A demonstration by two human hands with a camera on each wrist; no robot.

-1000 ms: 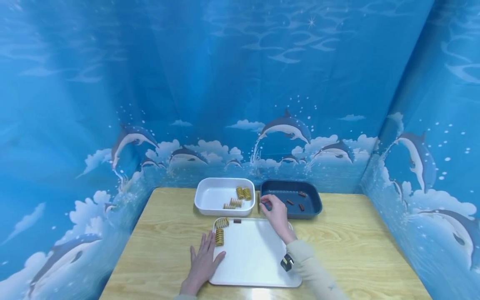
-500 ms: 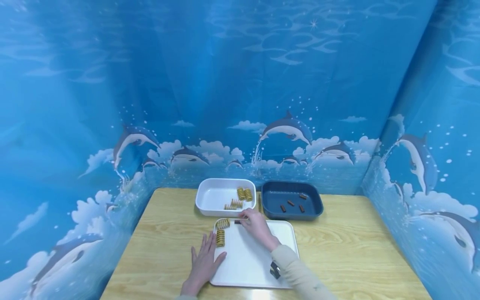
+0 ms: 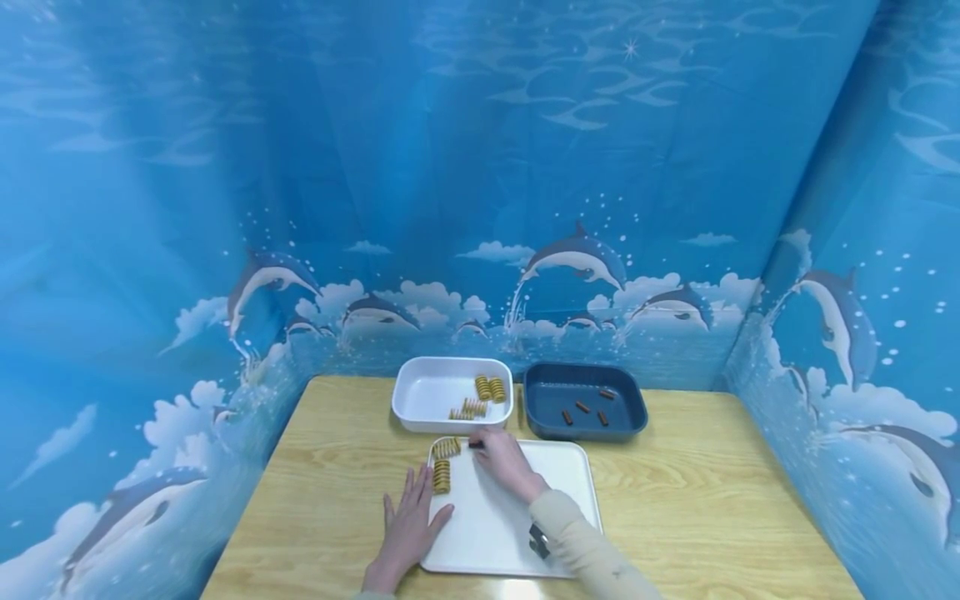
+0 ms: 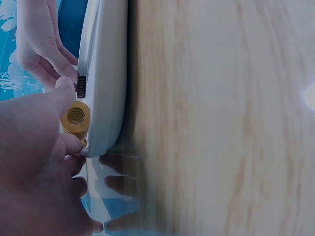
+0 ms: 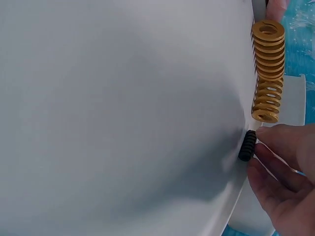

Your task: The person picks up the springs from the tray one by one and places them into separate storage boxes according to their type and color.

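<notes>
My right hand is at the far edge of the white tray. Its thumb and fingertips pinch a small dark coil spring lying along the rim. Beside it, at the tray's far left corner, lies an open-coiled gold spring. A thicker gold spring is in line below that one, along the left edge. My left hand rests over the tray's left edge, fingers spread and straight, fingertips close to the thicker spring. In the left wrist view the thicker spring shows end-on beside the thumb.
Behind the tray stands a white bin with several gold springs in its right part. A dark blue bin to its right holds several small brown springs. A dolphin-print curtain closes off the back and sides.
My right hand has moved left and down from the dark blue bin's left end to the small dark spring at the tray's far edge. My left hand stays in place.
</notes>
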